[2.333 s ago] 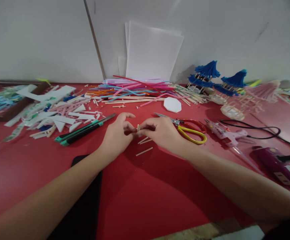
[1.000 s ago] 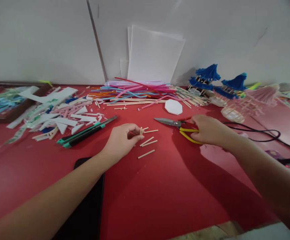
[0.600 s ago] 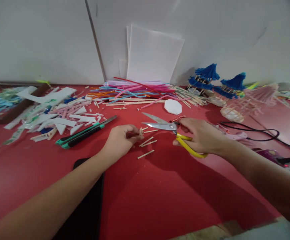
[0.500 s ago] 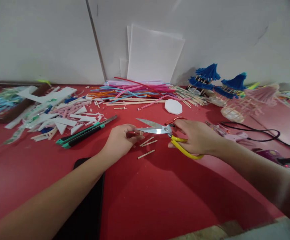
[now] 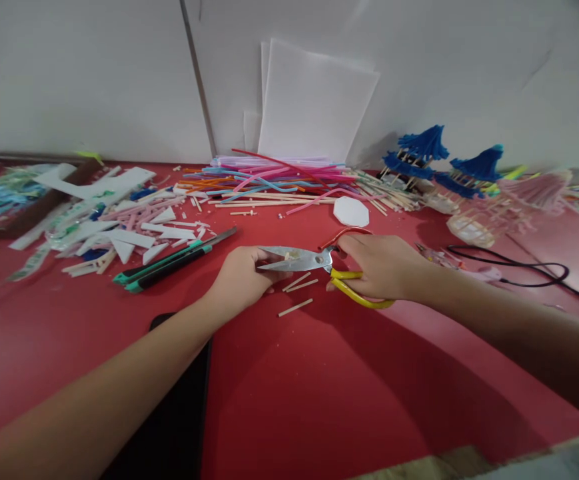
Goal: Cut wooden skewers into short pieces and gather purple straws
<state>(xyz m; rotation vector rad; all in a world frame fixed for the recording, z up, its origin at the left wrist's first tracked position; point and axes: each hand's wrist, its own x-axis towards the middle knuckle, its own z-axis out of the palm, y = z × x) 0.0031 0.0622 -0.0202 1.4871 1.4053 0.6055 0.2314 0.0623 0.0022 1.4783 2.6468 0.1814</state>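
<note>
In my right hand (image 5: pixel 376 267) are scissors (image 5: pixel 303 260) with one red and one yellow handle, their blades a little apart and pointing left. The blade tips reach my left hand (image 5: pixel 242 277), whose fingers are closed on a small pale wooden stick, mostly hidden behind the blades. A tiny pale bit shows at the blades. Just below the scissors, several short cut sticks (image 5: pixel 295 307) lie on the red tabletop (image 5: pixel 289 400).
Two green-and-black cutters (image 5: pixel 164 270) lie left of my left hand, beside white and pink scraps (image 5: pixel 134 230). Coloured sticks (image 5: pixel 279 180) and a white octagon (image 5: pixel 350 211) are behind. Blue-roofed models (image 5: pixel 414 157) and a black cable (image 5: pixel 534 263) are at right.
The scissors have moved slightly left and turned, and their blades have come closer together over the fingertips of my left hand. The whole view has shifted a little.
</note>
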